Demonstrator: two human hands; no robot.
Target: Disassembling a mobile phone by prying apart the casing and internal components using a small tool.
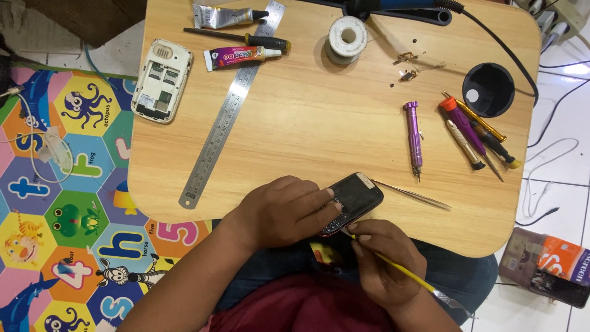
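My left hand grips a small black phone at the near edge of the wooden table, fingers over its lower half. My right hand holds a thin yellow-handled tool, its tip touching the phone's bottom end. Metal tweezers lie just right of the phone. A purple screwdriver lies beyond them.
A steel ruler runs diagonally on the left. A white phone with its back off, two glue tubes, a solder spool, several screwdrivers, a round black cup hole and small loose parts are on the table. Colourful play mat at left.
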